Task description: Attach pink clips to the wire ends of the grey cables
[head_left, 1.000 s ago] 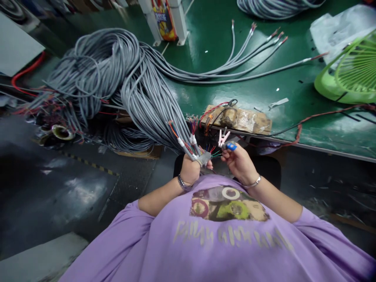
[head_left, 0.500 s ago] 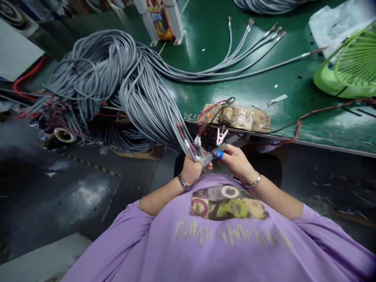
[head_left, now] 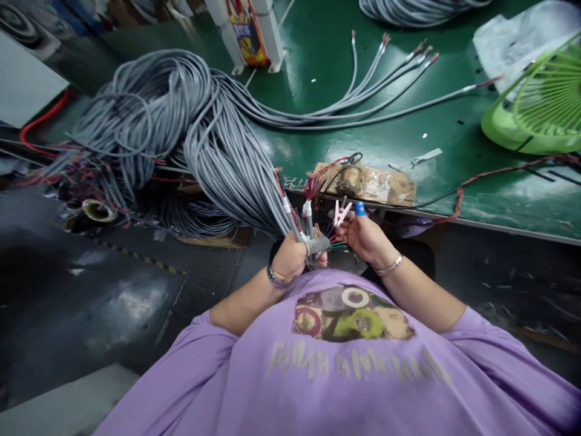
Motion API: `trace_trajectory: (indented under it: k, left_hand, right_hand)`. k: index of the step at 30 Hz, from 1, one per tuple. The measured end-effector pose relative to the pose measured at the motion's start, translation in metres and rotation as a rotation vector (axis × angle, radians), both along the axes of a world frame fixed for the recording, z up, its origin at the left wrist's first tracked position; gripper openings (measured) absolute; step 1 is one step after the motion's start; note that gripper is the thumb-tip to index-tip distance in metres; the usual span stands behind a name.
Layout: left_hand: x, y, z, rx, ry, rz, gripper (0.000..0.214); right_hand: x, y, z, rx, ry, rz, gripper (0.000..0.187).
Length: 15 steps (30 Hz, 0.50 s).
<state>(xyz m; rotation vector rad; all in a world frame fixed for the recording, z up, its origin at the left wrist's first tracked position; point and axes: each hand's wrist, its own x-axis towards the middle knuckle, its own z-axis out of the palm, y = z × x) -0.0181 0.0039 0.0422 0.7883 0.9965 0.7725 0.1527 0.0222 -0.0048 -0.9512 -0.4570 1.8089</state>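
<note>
My left hand (head_left: 291, 257) is closed round the ends of grey cables (head_left: 297, 221), whose stripped coloured wires fan out above my fist. A grey sleeve covers its forefinger. My right hand (head_left: 363, 236) sits just to the right, fingers pinched at the thin coloured wires (head_left: 334, 242) sticking out from the cable ends; its forefinger, capped in blue (head_left: 360, 208), points up. A small pink crocodile clip (head_left: 340, 213) hangs between my hands at the bench edge. The cables run up and left into a big grey bundle (head_left: 172, 127).
A taped brown block (head_left: 376, 183) with red and black leads lies on the green bench (head_left: 408, 133). Several loose cable ends (head_left: 385, 79) lie further back. A green fan (head_left: 540, 109) stands at the right, a plastic bag (head_left: 512, 42) behind it. Dark floor lies to the left.
My right hand has lifted slightly and its blue-capped forefinger has swung from pointing left at the wires to pointing up. The left hand keeps its hold on the cables.
</note>
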Motion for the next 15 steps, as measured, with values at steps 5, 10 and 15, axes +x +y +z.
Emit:
trace_trajectory:
  k: [5, 10, 15]
  left_hand:
    - [0.007, 0.008, 0.003, -0.052, -0.003, -0.03, 0.035]
    - [0.012, 0.008, 0.0, -0.032, 0.043, -0.043, 0.037]
    - [0.014, 0.007, -0.001, -0.021, 0.05, -0.039, 0.034]
  right_hand:
    - [-0.01, 0.007, 0.007, 0.077, 0.024, -0.01, 0.054]
    - [-0.013, 0.003, 0.024, -0.001, 0.073, -0.036, 0.054]
    - [-0.014, 0.003, 0.026, -0.037, 0.089, -0.059, 0.047]
